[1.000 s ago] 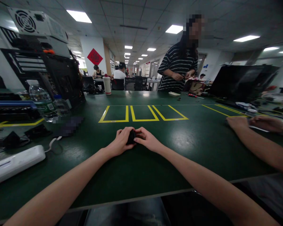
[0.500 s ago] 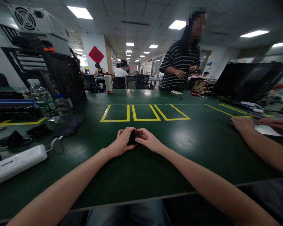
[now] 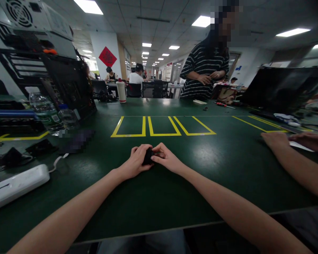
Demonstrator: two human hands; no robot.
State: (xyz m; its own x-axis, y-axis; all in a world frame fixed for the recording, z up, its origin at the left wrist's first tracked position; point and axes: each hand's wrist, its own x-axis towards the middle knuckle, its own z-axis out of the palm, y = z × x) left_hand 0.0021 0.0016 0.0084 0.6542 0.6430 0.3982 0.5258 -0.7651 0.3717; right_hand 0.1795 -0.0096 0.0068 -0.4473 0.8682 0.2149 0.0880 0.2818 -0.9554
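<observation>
A small black block-like object [image 3: 147,157] is at the middle of the green table [image 3: 159,197], mostly covered by fingers, so I cannot make out its kind. My left hand [image 3: 134,161] wraps round it from the left, thumb at the near side and fingers over the top. From the right, my right hand [image 3: 167,158] has its thumb and bent fingertips closed against the object's right side. Both forearms lie low across the table. Just beyond the hands, yellow tape [image 3: 165,134] marks several outlines on the tabletop.
At left are a white power strip [image 3: 18,187], a water bottle [image 3: 43,109] and a black computer case [image 3: 69,83]. A co-worker's hand [image 3: 277,141] rests at right by a dark monitor [image 3: 283,88]. A person in a striped top [image 3: 204,70] stands across the table, near a white cup [image 3: 121,91].
My hands keep their hold on the black object, which looks slightly turned between them. The view has shifted a little. The standing person's hands have come closer together.
</observation>
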